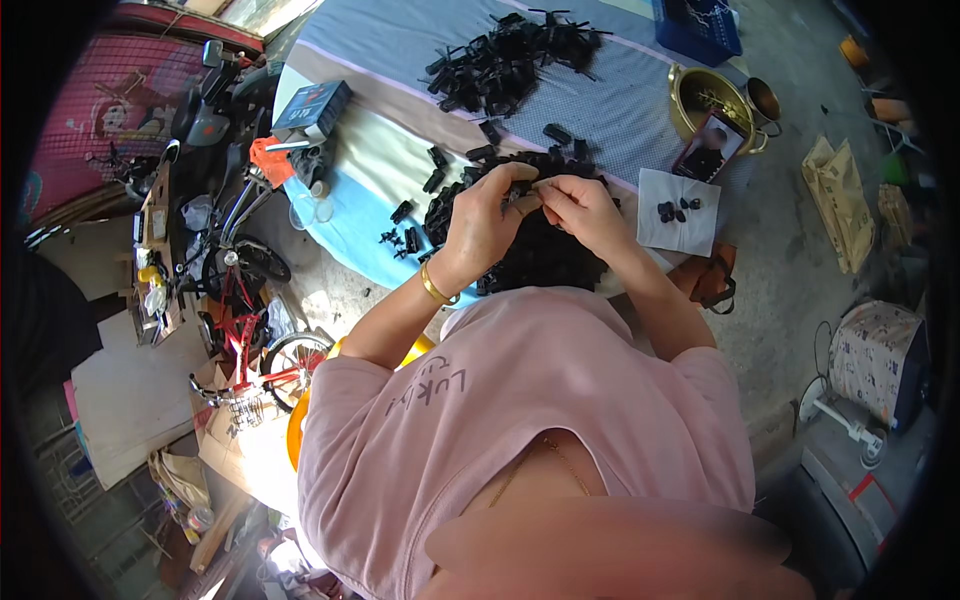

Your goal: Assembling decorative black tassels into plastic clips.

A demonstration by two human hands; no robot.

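My left hand (480, 222) and my right hand (590, 212) meet over the near side of a cloth-covered table (385, 115). Both are closed, with thumbs and fingertips pinched close together. Whatever sits between the fingertips is too small to make out. Under and around my hands lies a heap of black plastic parts (550, 250), partly hidden by them. Several loose black pieces (402, 211) are scattered left of the heap. Farther back rests another pile of black clip-like parts (500, 65). A white sheet (655, 235) with a few small dark pieces (668, 211) lies right of my right hand.
At the table's right side stand a brass-coloured pot (690, 95), a phone (712, 145) leaning by it, and a blue basket (690, 38). A blue box (312, 107) sits at the left edge. Bicycles (240, 330) stand left on the floor; a brown paper bag (838, 205) lies right.
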